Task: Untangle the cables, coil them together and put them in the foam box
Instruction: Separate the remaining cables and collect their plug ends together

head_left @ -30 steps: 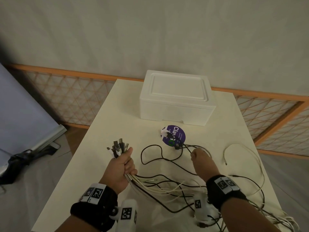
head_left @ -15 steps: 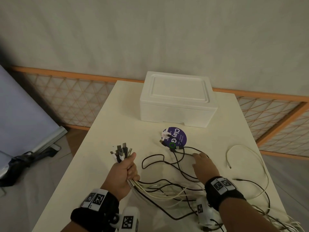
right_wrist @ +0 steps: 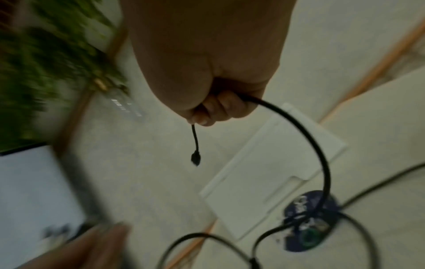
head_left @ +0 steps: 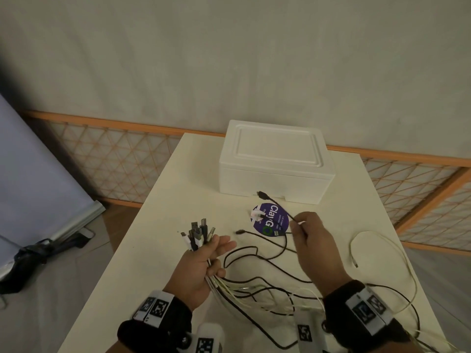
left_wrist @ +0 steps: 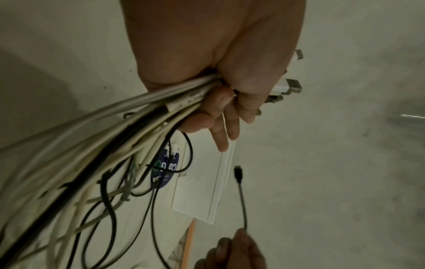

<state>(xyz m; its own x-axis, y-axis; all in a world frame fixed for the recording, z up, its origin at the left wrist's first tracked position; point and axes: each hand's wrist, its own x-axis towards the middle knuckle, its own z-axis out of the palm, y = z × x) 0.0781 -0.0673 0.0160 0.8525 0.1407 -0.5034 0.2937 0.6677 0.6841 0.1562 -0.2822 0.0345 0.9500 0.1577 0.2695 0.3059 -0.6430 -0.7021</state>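
Observation:
My left hand [head_left: 216,250] grips a bundle of white and black cables [head_left: 197,233] just below their plugs, which stick up above the fist; the left wrist view shows that bundle [left_wrist: 115,123] running through the palm. My right hand [head_left: 297,224] pinches a thin black cable [right_wrist: 310,145] above the table. Its plug [head_left: 261,194] points toward the closed white foam box [head_left: 275,161] at the table's far side. Loose loops of cable [head_left: 254,284] trail over the table between my wrists.
A round purple sticker [head_left: 271,222] lies in front of the box with a small white piece on it. A separate white cable [head_left: 382,240] curves near the table's right edge. An orange lattice fence [head_left: 114,161] runs behind the table, and a dark bag [head_left: 38,253] lies on the floor at left.
My right hand rose from the table with the black cable pinched, lifting its plug toward the box. My left hand kept the bundle and loosened two fingers.

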